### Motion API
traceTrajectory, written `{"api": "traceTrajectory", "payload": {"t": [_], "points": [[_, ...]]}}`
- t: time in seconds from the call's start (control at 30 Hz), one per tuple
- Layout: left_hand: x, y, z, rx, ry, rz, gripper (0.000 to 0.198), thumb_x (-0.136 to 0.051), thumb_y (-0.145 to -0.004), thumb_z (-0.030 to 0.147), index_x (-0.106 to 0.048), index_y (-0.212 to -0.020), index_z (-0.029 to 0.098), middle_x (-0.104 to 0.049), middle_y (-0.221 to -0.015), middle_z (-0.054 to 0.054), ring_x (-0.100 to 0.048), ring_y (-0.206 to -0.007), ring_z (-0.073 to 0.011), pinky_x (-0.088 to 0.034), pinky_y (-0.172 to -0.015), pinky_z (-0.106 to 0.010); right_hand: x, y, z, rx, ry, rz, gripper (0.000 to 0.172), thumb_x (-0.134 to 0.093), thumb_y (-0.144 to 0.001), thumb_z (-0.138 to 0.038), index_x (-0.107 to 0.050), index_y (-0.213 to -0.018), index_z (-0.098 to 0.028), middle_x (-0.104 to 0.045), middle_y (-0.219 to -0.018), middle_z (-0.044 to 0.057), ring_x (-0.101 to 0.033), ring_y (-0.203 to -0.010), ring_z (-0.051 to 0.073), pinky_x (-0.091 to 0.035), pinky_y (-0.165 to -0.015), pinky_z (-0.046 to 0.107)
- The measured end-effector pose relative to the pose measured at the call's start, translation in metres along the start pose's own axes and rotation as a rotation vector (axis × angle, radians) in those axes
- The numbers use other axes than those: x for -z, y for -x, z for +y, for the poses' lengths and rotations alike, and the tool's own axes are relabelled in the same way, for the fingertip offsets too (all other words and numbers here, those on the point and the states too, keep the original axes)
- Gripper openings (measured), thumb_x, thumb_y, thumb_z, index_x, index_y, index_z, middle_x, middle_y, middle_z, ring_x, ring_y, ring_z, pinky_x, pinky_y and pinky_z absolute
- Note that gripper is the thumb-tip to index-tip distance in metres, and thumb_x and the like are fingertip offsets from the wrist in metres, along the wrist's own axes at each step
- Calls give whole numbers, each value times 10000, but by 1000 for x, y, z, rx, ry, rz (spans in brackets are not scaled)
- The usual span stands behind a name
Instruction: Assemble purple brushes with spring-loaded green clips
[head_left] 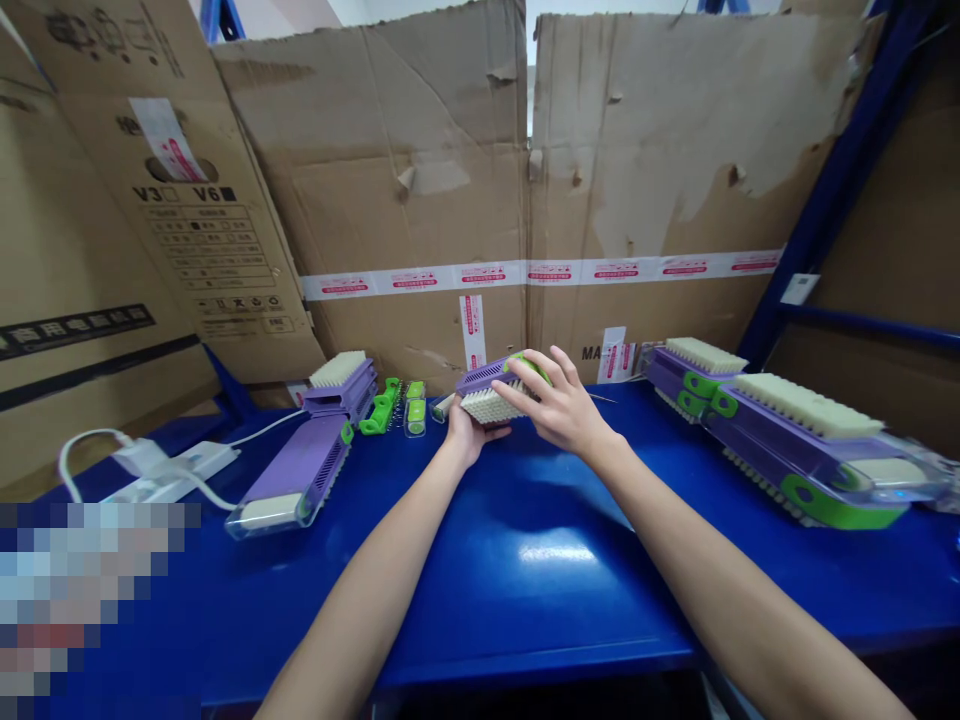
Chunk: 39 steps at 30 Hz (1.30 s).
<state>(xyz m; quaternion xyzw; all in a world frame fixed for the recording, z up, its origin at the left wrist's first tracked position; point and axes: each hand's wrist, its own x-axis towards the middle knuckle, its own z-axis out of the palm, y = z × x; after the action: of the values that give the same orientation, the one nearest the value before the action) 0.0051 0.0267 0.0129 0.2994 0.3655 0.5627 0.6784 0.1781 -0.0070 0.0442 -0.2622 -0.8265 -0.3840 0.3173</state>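
A purple bristled device [491, 403] with a cream pad of bristles and a green end piece is held up over the middle of the blue table. My left hand [466, 436] is closed round its lower left part, supporting it from below. Over the green end at the right, the fingers of my right hand [564, 402] grip the device, thumb by the bristles. Part of the green piece is hidden behind those fingers. Just left of my left hand stand a green comb-like part [381, 408] and a small clear-and-green part [415, 410].
Similar purple devices [300, 462] stand at left, and larger ones [795, 440] at right on the blue table [540, 600]. A white power strip [176, 475] with cables lies at the left. Cardboard sheets [405, 200] wall the back; a blue post [817, 180] rises at right.
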Motion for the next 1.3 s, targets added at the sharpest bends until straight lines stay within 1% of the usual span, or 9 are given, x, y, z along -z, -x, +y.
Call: {"api": "traceTrajectory", "payload": {"t": [0.17, 0.3, 0.4, 0.53, 0.73, 0.9, 1.03, 1.2, 1.3], "points": [[4, -2, 4, -33, 22, 13, 517, -267, -881, 561, -565, -1127, 218, -667, -978, -105, -642, -812, -255, -515, -716, -486, 1, 0, 4, -18, 26, -30, 600, -510, -737, -69, -464, -1313, -230, -452, -1338, 102, -314, -1292, 303, -253, -1091, 543], [3, -2, 7, -37, -43, 71, 467, -264, -902, 526, -540, -1089, 199, -640, -835, -79, -639, -666, -221, -528, -687, -478, 0, 3, 9, -92, 72, -4, 548, -501, -762, -91, -477, -1293, -224, -461, -1291, 116, -342, -1253, 302, -274, -1080, 544], [2, -1, 8, -128, -88, 49, 344, -364, -902, 447, -549, -1015, 179, -619, -789, -50, -610, -579, -173, -542, -639, -419, -4, 7, 11, -182, 57, 20, 593, -512, -742, -96, -443, -1320, -212, -445, -1267, 132, -354, -1229, 311, -300, -1061, 555], [5, -2, 7, -285, -185, -42, 260, -611, -798, 377, -584, -940, 161, -640, -862, -62, -614, -630, -157, -544, -617, -355, -13, 16, 16, -306, -12, 46, 701, -557, -707, -126, -361, -1377, -185, -408, -1243, 160, -368, -1191, 334, -356, -1017, 562], [10, -4, 7, -358, -283, -81, 428, -783, -637, 295, -634, -1024, 192, -655, -1082, -82, -608, -967, -192, -503, -820, -357, -28, 33, 21, -443, -122, 53, 770, -591, -740, -180, -251, -1430, -217, -376, -1236, 163, -386, -1170, 334, -421, -973, 529], [10, -3, 11, -340, -230, -161, 480, -850, -506, 266, -651, -928, 154, -698, -978, -67, -645, -879, -166, -476, -888, -358, -37, 38, 16, -522, -234, -26, 839, -653, -745, -269, -196, -1448, -228, -370, -1222, 161, -422, -1155, 335, -456, -944, 511], [8, -2, 13, -376, -282, -97, 521, -864, -459, 259, -652, -919, 137, -708, -922, -71, -655, -807, -178, -496, -859, -395, -42, 38, 14, -567, -275, -108, 910, -763, -646, -305, -285, -1415, -211, -390, -1182, 158, -455, -1102, 343, -460, -922, 518], [3, -3, 12, -528, -445, -23, 426, -857, -447, 206, -692, -832, 127, -711, -867, -84, -643, -921, -238, -455, -934, -408, -46, 40, 13, -567, -296, -190, 758, -771, -629, -330, -450, -1305, -207, -482, -1087, 134, -509, -997, 317, -484, -834, 498], [-1, 1, 10, -639, -611, -7, 333, -830, -504, 215, -708, -811, 172, -711, -866, -59, -632, -955, -260, -421, -983, -438, -43, 39, 13, -563, -264, -209, 747, -753, -641, -367, -456, -1306, -197, -511, -1145, 151, -506, -1025, 328, -472, -824, 502]]}}
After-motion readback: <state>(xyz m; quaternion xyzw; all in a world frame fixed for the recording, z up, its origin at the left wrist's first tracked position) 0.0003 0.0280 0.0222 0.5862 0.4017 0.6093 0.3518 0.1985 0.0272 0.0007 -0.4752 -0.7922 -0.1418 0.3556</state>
